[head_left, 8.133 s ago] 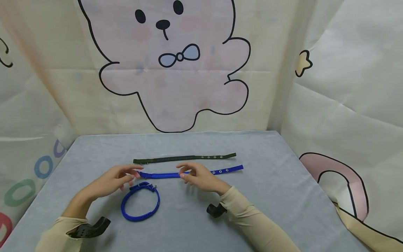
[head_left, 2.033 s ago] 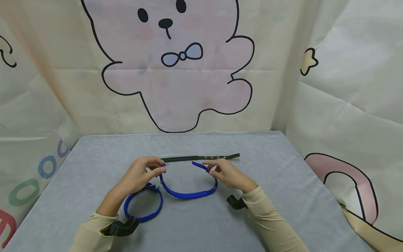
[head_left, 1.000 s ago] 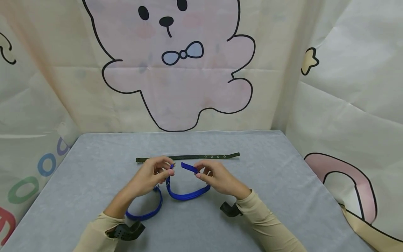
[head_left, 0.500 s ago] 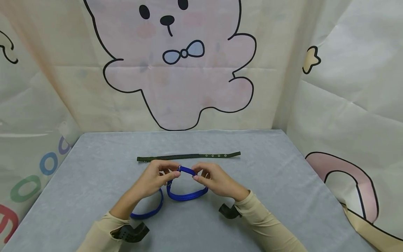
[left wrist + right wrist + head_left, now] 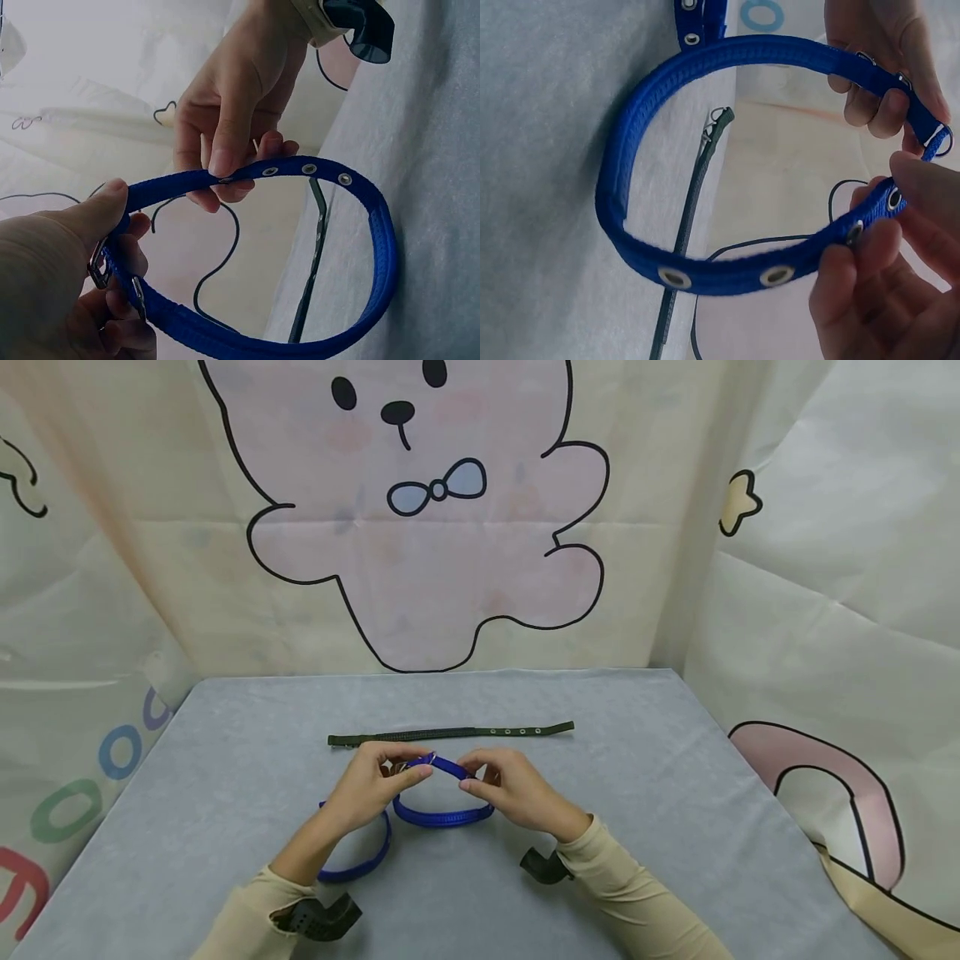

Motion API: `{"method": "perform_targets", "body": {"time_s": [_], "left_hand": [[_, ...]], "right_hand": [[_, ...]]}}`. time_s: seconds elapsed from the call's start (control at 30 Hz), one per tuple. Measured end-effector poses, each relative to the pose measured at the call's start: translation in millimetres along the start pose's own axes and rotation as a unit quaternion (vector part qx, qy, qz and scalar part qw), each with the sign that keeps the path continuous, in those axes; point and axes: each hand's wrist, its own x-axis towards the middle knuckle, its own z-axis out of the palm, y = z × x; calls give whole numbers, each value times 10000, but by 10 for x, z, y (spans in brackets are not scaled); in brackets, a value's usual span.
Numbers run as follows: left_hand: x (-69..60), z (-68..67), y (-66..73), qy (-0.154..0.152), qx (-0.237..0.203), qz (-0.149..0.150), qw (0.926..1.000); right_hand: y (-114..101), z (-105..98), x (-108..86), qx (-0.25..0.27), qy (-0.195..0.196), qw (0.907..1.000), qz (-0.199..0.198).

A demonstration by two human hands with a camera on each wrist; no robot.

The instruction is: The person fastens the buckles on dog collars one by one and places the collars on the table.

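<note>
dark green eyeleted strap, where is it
In the head view, the dark green eyeleted strap lies centrally on the grey cloth-covered table, just beyond the left hand and right hand.

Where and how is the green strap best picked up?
Probably pinch the green strap by its eyelet end, from above and the right: it lies stretched out, and in the head view the left hand shows near its buckle end.
</note>
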Motion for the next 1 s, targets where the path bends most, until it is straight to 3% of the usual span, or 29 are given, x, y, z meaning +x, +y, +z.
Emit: {"method": "perform_targets", "body": {"time_s": [0.23, 0.43, 0.63, 0.83, 1.0], "left_hand": [[1, 40, -18, -116, -27, -59, 9999], [4, 88, -16, -292, -77, 0, 9995], [-17, 117, 1, -175, 119, -70, 9998], [-49, 119, -6, 213, 117, 15, 9997], [-32, 164, 4, 151, 60, 48, 9999]], "right_hand": [[-20, 32, -12, -163, 251, 9995, -91], [-26, 56, -12, 121, 295, 9988, -366], [2, 80, 23, 292, 390, 9981, -389], [13, 103, 29, 390, 396, 9978, -364], [-13, 117, 10, 427, 381, 9977, -375]]}}
